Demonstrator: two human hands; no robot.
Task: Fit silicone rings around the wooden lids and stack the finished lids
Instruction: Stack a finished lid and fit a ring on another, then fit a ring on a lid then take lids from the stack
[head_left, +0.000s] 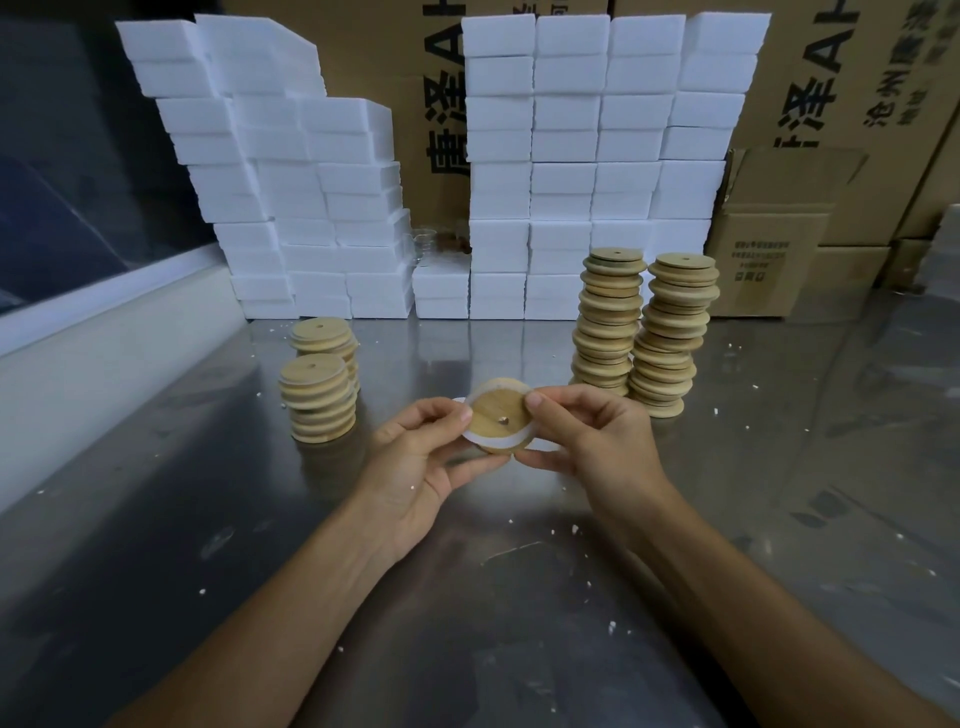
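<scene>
We hold one wooden lid (501, 421) above the table (208, 519), our left hand (415, 457) and right hand (587, 441) pinching its silicone ring (488, 441), only half fitted. Two short stacks (318, 397) seem finished; two tall stacks (644, 332) seem to wait.

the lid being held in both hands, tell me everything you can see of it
The wooden lid is a round, pale disc with a small hole near its centre. It is held above the metal table, tilted to face the camera. A white silicone ring wraps its left and lower edge, only partly fitted. The left hand pinches its left edge, the right hand its right.
</scene>
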